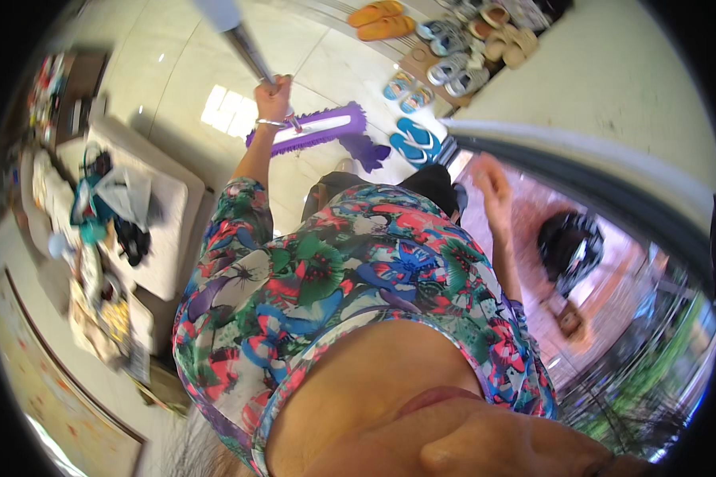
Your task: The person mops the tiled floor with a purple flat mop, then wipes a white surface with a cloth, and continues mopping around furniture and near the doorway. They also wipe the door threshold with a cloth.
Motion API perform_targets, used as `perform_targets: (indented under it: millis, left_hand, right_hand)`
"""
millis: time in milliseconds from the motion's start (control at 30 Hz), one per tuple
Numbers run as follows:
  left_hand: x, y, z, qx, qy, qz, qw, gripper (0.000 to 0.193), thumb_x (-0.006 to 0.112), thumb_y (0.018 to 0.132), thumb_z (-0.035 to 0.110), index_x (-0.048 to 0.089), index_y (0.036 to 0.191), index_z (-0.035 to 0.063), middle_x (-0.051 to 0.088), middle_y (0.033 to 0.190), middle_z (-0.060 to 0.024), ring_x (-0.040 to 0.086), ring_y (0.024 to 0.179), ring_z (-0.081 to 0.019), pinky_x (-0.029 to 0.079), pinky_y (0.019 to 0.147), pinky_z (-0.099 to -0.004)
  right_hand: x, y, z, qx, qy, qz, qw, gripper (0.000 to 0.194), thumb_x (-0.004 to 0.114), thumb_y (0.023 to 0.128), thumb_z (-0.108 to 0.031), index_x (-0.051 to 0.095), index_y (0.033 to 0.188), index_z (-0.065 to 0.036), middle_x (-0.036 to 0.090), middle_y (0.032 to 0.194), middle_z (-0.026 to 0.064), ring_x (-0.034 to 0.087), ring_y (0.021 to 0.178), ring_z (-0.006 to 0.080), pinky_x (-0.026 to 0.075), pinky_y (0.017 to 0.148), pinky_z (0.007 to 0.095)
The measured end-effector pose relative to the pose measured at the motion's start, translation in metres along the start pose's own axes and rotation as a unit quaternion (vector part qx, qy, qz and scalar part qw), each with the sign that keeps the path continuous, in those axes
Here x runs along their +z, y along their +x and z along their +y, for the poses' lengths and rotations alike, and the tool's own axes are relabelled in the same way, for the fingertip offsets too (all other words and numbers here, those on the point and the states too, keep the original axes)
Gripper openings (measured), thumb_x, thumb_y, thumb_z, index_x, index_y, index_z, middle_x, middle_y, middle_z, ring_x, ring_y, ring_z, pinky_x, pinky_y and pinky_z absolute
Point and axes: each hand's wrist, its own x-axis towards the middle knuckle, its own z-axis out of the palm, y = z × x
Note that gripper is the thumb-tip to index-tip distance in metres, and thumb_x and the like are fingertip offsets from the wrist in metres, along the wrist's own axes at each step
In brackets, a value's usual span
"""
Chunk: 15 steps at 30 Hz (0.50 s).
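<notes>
My left hand (273, 98) is closed around the metal pole (247, 47) of a flat mop. The mop's purple fringed head (316, 128), with a white strip along its middle, lies on the tiled floor in front of my feet. A dark purple piece (367, 152) shows beside the head; whether it is part of the mop I cannot tell. My right hand (492, 185) hangs at my right side, blurred, its fingers loosely bent and nothing seen in it. It is near the doorway's dark threshold (513, 155). Blue flip-flops (414, 143) lie just ahead of it.
Patterned slippers (409, 92), orange slippers (382, 21) and several other shoes (459, 74) crowd the wall ahead right. On the left, a sofa (161, 232) bears bags and clothes. Outside the doorway, a black plastic bag (570, 247) lies on reddish paving.
</notes>
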Motion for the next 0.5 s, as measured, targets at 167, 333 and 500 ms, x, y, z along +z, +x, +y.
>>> perform_targets:
  millis: [167,333,500]
  left_hand:
    - [0.055,-0.043,0.011,0.058,0.121,-0.045,0.99,0.018,0.065,0.081,0.019,0.065,0.079,0.0017,0.062,0.067,-0.0201,0.059,0.058,-0.0369,0.047,0.057,-0.0446]
    - [0.146,-0.086,0.017,0.104,0.165,0.091,0.977,0.016,0.07,0.076,0.019,0.059,0.073,0.0072,0.063,0.072,-0.0135,0.059,0.072,-0.0346,0.048,0.07,-0.0428]
    - [0.168,-0.093,0.011,-0.059,0.244,0.046,0.967,0.032,0.071,0.082,0.03,0.06,0.066,0.0054,0.061,0.073,-0.0135,0.057,0.081,-0.0342,0.046,0.074,-0.0435]
  right_hand:
    - [0.082,0.129,-0.238,-0.368,0.103,-0.296,0.876,0.104,0.075,0.077,-0.051,0.019,0.152,-0.004,0.035,0.15,0.0216,0.037,0.136,0.0419,0.03,0.112,0.0526]
    - [0.069,0.141,-0.298,-0.38,0.275,-0.552,0.69,0.05,0.056,0.091,-0.059,0.056,0.085,-0.009,0.047,0.07,-0.0001,0.05,0.061,0.012,0.038,0.057,0.0299]
    - [0.015,0.132,-0.273,-0.357,0.258,-0.461,0.77,0.046,0.057,0.093,-0.052,0.04,0.075,-0.013,0.041,0.056,-0.002,0.042,0.048,0.0114,0.037,0.051,0.0278]
